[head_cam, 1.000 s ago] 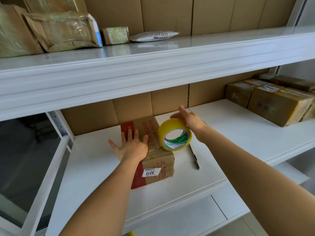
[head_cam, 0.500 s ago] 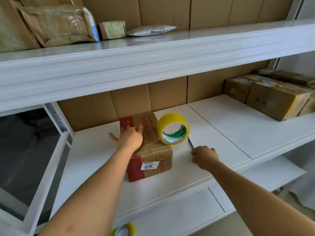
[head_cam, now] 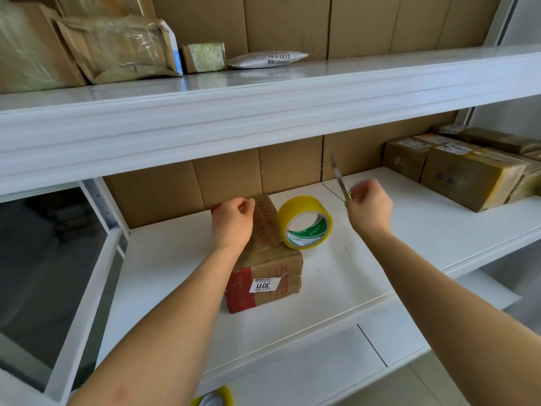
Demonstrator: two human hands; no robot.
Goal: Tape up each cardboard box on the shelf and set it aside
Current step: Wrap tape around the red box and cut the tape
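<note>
Oblong taped cardboard box (head_cam: 265,259) on white shelf (head_cam: 366,259), glossy yellow tape roll (head_cam: 304,222) leaning against it, left hand (head_cam: 232,222) curled atop box, right hand (head_cam: 369,205) right of roll, pinching thin knife (head_cam: 339,178).

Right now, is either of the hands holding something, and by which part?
The right hand holds a thin knife by its lower end, tip pointing up. The left hand rests curled on the cardboard box; whether it grips anything cannot be told.
</note>
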